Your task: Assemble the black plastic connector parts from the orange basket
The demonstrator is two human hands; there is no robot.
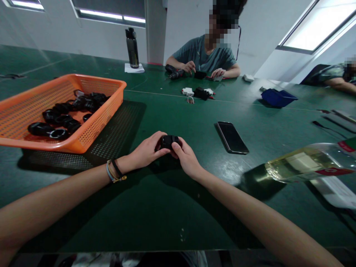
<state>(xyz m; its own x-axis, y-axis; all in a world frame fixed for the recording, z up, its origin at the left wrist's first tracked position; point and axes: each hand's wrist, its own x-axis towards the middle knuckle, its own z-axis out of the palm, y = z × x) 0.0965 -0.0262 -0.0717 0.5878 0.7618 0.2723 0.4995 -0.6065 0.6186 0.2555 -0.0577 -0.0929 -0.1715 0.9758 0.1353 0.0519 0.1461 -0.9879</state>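
Between my two hands is a small black cylindrical part, held just above the green table. My left hand grips its left end with thumb and fingers. On the other end, my right hand has its thumb pressed on the near side. My fingers cover both ends of the part, so its exact kind is hidden. To the left stands an orange plastic basket with several glossy black ring-like parts piled inside.
A phone lies right of my hands, and a bottle of yellowish liquid is farther right. Across the table a person handles small parts near a power drill. A blue bin and dark water bottle stand farther back.
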